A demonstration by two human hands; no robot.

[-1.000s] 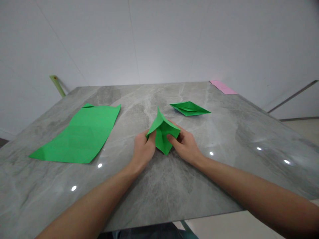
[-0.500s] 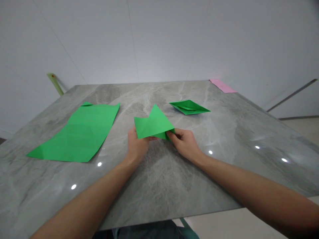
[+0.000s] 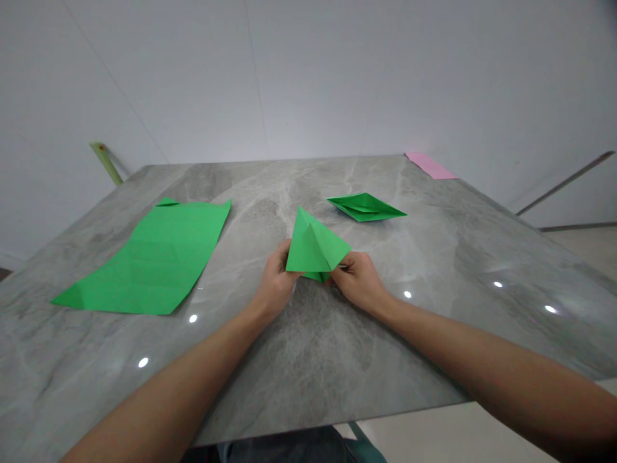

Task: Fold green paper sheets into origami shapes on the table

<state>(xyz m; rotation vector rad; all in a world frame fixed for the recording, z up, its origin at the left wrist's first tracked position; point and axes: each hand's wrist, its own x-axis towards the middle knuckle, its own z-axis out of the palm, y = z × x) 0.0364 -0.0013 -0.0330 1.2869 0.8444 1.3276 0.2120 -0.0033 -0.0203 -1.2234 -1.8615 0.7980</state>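
While both hands' fingers pinch it, the green folded paper (image 3: 314, 247) stands triangular, seemingly creased.

I can't see the fingertips of my left hand (image 3: 276, 283) or right hand (image 3: 359, 283); the folded green paper (image 3: 314, 247) covers them. Its lower folds are hidden too. My forearms are cut off by the bottom edge, and the pink sheet (image 3: 430, 166) is too far off to read.
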